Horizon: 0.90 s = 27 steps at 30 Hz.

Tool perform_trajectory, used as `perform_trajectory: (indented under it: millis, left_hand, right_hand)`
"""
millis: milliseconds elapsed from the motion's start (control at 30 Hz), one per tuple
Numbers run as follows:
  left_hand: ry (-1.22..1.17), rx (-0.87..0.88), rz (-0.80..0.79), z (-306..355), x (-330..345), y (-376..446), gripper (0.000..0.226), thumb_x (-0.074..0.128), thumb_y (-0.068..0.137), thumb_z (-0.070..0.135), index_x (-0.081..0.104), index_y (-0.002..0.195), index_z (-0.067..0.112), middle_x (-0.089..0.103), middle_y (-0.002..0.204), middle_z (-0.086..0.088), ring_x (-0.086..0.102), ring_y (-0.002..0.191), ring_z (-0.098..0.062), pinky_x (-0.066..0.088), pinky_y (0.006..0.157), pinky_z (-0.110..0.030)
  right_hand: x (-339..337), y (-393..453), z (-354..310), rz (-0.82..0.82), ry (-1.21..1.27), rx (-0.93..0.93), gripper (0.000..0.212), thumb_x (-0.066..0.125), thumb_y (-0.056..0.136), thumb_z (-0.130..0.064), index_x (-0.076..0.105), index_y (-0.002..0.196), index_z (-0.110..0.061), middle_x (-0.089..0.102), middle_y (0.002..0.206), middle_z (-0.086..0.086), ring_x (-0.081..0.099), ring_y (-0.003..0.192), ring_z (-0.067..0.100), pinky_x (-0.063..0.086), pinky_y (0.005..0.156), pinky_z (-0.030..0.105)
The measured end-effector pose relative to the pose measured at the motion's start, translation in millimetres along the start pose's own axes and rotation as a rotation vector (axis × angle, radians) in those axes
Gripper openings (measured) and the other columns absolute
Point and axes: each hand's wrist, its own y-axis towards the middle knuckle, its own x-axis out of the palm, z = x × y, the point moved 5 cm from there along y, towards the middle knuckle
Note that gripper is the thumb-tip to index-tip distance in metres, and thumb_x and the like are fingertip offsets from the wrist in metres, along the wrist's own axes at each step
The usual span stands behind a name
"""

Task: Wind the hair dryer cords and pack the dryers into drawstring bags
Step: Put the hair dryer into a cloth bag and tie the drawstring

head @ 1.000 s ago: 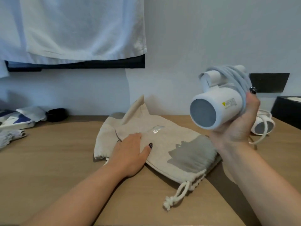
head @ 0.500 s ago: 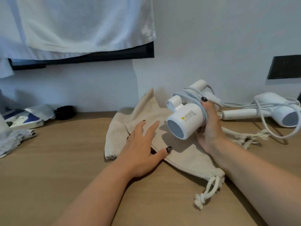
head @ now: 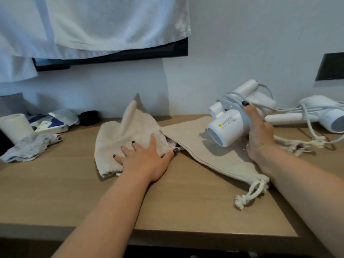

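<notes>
While L hand point(head: 143, 161) presses bag point(head: 130, 131), R hand point(head: 259, 135) (gripping) dryer point(head: 228, 127)

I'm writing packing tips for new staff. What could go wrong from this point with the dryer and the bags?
1. The right hand grips the wound hair dryer with the cord in loose loops; they may slip off on the way into a bag.
2. The left hand lies flat on the drawstring bag, which looks closed, so one-handed insertion may snag.
3. The second dryer's cord trails loose across the desk and could catch.
</notes>
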Motion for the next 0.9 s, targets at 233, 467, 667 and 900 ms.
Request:
perform_trajectory:
  millis: [233,467,667,900]
  left_hand:
    - [-0.353,0.44,0.434,37.1,-30.6,-49.3,0.048,0.04,0.099,0.037,0.04,0.147,0.026,0.046,0.149,0.003,0.043,0.135,-0.02,0.035,0.111,-0.041]
    - [-0.164,0.669,0.212,116.8,-3.2,-74.1,0.057,0.031,0.101,0.046,0.018,0.151,0.023,0.038,0.15,-0.005,0.043,0.131,-0.023,0.038,0.102,-0.039]
    - [-0.009,0.615,0.082,122.8,-0.1,-40.1,0.077,0.036,0.099,0.047,-0.004,0.154,0.011,0.023,0.158,-0.015,0.041,0.133,-0.035,0.034,0.104,-0.038]
    - [-0.096,0.617,0.0,120.5,6.0,16.6,0.08,0.036,0.099,0.052,-0.017,0.153,0.026,-0.001,0.164,-0.011,0.028,0.144,-0.028,0.026,0.114,-0.038]
  right_hand:
    - [0.1,-8.9,-1.4,-0.029,-0.028,0.011,0.062,0.074,0.05,-0.054,0.067,0.097,-0.014,0.073,0.079,0.001,0.068,0.068,0.018,0.053,0.063,0.031]
    - [-1.4,-8.0,-3.9,-0.03,0.042,0.02,0.052,0.074,0.058,-0.048,0.069,0.097,-0.014,0.072,0.079,0.002,0.068,0.069,0.019,0.053,0.062,0.033]
    - [-5.4,-3.1,-18.5,-0.04,-0.023,-0.159,0.067,0.075,0.05,-0.048,0.068,0.103,-0.009,0.074,0.092,0.003,0.07,0.081,0.017,0.056,0.071,0.034]
    - [-7.7,11.0,-45.8,-0.253,-0.196,-0.323,0.059,0.073,0.05,-0.048,0.07,0.093,-0.008,0.07,0.086,0.004,0.066,0.08,0.015,0.052,0.071,0.029]
